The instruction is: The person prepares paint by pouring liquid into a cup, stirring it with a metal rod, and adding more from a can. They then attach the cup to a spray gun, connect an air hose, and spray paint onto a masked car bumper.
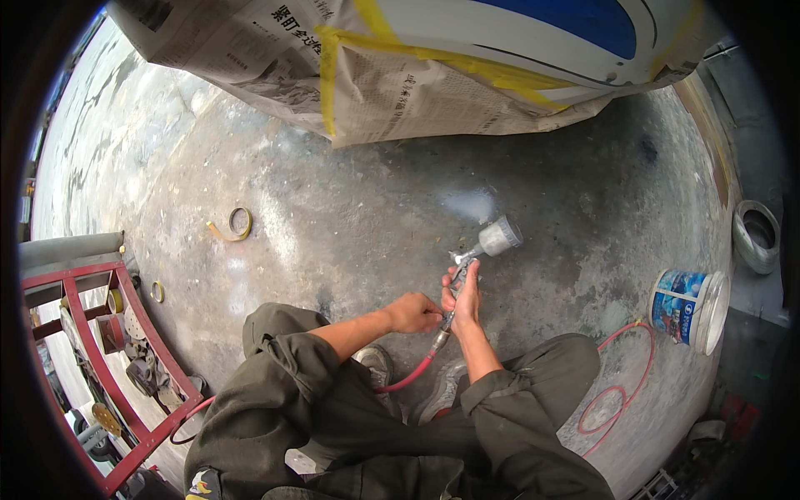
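Observation:
My right hand (466,301) is wrapped around the handle of a metal spray gun (462,272), whose grey paint cup (500,236) tilts up to the right. The curled fingers of my left hand (414,312) pinch the lower end of that handle, near the hose fitting. A red air hose (409,379) runs from the fitting down between my shoes. Ahead hangs a white and blue painted panel (562,37), apparently vehicle bodywork. Newspaper sheets (400,94) and yellow masking tape (328,81) cover its edges. The gun is apart from the panel.
A red metal frame cart (128,409) holding tools and sanding discs stands at left. Tape rolls (240,224) lie on the stained concrete floor (350,219). At right are a plastic bucket (684,309), a coil of red hose (603,409) and a white ring-shaped roll (756,236).

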The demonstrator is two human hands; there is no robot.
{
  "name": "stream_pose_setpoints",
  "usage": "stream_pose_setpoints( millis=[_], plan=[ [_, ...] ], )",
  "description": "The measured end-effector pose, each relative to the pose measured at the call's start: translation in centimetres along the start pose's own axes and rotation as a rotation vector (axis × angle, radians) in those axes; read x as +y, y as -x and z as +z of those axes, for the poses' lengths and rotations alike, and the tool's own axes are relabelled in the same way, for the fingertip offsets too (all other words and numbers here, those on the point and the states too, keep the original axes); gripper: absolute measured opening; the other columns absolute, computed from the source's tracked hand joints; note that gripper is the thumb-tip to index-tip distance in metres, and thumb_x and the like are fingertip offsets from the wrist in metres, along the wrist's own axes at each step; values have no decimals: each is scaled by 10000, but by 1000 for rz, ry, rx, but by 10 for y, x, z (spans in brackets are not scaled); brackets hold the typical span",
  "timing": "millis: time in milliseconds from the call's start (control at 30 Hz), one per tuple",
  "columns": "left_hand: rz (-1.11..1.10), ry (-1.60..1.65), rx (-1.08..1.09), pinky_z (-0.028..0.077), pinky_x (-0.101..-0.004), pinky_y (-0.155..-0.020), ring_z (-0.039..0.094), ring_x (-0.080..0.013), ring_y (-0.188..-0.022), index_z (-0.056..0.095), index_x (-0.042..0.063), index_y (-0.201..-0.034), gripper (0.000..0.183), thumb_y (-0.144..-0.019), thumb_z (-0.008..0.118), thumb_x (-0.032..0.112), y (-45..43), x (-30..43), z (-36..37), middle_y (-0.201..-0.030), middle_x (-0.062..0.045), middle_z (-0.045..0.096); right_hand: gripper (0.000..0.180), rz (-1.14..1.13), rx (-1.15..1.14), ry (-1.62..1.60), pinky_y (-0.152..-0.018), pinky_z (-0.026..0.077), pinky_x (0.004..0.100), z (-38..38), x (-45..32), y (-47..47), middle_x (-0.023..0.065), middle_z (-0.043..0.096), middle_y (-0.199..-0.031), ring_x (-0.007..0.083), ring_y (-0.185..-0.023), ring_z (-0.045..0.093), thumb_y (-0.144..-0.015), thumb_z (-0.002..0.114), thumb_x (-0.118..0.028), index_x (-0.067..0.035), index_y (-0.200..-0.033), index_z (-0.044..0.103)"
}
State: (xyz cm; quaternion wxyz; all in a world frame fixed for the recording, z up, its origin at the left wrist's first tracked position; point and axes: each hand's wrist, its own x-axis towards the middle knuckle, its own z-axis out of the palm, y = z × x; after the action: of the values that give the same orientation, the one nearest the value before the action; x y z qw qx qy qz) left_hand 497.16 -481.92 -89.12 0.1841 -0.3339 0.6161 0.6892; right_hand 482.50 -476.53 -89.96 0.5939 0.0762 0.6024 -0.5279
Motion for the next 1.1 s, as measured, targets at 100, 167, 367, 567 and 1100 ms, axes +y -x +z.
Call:
stream_pose_setpoints(
  millis=[100, 167, 367, 567, 1100],
  plan=[
    [-18, 98, 16, 582, -313, -736, 720, -157, -767, 721, -18, -983, 267, -993, 576, 205, -3, -5, 4, -841, -83, 747, 655, -7, -72, -11, -423, 251, 262, 3, 3, 2, 45, 540, -810, 90, -445, 343, -962, 441, -694, -59, -1107, 505],
    [-21, 151, 28, 578, -319, -725, 718, -155, -746, 730, -15, -927, 261, -984, 578, 189, -3, -7, 6, -815, -81, 747, 651, -16, -19, -24, -422, 255, 264, 5, 2, 3, 51, 546, -832, 90, -444, 347, -963, 442, -691, -58, -1101, 500],
    [-30, 158, 27, 578, -314, -719, 716, -152, -734, 731, -18, -929, 265, -986, 576, 189, -6, -10, 9, -815, -81, 746, 631, -97, 100, 2, -413, 260, 261, 8, 0, 10, 40, 546, -825, 89, -443, 361, -970, 444, -678, -61, -1088, 497],
    [-6, 151, -2, 580, -310, -725, 715, -139, -786, 711, -14, -1036, 263, -993, 586, 213, -3, -3, 0, -850, -74, 743, 644, -78, -69, -15, -406, 247, 245, 9, -3, 15, 49, 573, -850, 76, -444, 369, -983, 403, -678, -58, -1118, 512],
    [405, -491, 489, 520, -512, -714, 648, -436, -833, 490, 36, -1056, 235, -972, 539, 250, 14, 64, -27, -920, -206, 631, 657, -10, -157, 96, -408, 268, 237, 8, 3, 20, -45, 467, -647, 66, -478, 418, -964, 299, -752, -142, -913, 539]
  ],
)
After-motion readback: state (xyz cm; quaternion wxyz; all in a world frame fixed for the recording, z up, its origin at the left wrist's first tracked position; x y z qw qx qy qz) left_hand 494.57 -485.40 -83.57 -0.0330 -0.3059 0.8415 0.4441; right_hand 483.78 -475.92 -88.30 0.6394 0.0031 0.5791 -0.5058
